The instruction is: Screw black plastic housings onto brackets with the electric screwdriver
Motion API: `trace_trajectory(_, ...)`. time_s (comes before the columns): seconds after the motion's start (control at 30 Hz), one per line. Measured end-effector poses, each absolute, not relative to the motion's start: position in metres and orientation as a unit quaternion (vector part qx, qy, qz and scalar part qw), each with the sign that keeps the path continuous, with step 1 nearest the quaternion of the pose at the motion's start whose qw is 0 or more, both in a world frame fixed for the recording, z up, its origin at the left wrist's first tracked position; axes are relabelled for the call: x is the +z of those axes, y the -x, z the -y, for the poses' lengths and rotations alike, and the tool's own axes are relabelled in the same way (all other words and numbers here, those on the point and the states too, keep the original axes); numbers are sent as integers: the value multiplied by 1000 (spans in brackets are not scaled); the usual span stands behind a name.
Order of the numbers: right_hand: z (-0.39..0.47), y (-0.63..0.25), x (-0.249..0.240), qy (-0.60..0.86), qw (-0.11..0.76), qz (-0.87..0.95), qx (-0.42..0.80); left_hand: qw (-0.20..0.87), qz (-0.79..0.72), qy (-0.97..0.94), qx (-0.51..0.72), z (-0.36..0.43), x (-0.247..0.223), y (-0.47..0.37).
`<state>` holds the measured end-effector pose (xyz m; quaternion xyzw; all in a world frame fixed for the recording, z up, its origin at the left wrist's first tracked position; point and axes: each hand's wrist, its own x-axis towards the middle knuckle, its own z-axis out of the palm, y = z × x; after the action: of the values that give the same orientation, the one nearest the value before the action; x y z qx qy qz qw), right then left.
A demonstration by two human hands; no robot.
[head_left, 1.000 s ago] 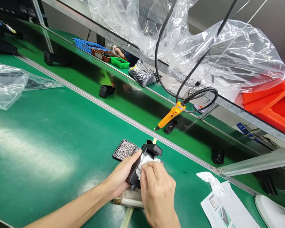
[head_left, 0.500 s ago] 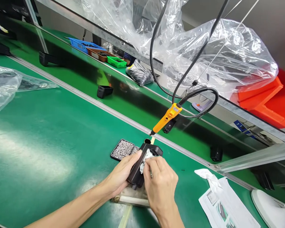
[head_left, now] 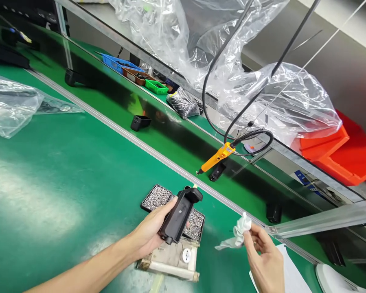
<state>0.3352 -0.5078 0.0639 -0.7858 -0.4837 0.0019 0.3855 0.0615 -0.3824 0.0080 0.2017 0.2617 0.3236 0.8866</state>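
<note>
My left hand (head_left: 149, 232) is wrapped round a black plastic housing (head_left: 177, 217), tilted with its hollow side facing up and a small bright spot inside. To the right and apart from it, my right hand (head_left: 266, 258) pinches a crumpled white tissue (head_left: 242, 228). Beneath the housing lies a worn, pale fixture block (head_left: 163, 258) bearing a round white disc (head_left: 187, 255). Small metal parts fill a black tray (head_left: 157, 197) left of the housing and another tray (head_left: 198, 223) partly hidden behind it.
A yellow electric screwdriver (head_left: 218, 158) hangs on its cable beyond the housing. Paper (head_left: 292, 270) lies under my right hand's side. Clear plastic sheeting (head_left: 280, 97) and a red bin (head_left: 350, 154) are above the bench's back. A plastic bag (head_left: 12, 103) lies at left.
My right hand has moved right, away from the housing, with the white tissue. The housing has turned so its hollow side shows. The loose tissue on the paper no longer shows there.
</note>
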Motion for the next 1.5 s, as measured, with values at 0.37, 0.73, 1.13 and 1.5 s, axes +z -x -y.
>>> trace_trajectory(0.37,510,-326,-47,733,341,579,-102,906,-238,-115,330,376,7,-63)
trace_trajectory(0.73,504,-318,-50,721,370,587,-6,922,-191,-24,335,372,9,-59)
trace_trajectory(1.13,505,-321,-53,733,356,579,34,927,-195,10,320,372,26,-57)
trace_trajectory(1.5,507,-322,-53,727,353,588,36,923,-194,-16,332,373,20,-57)
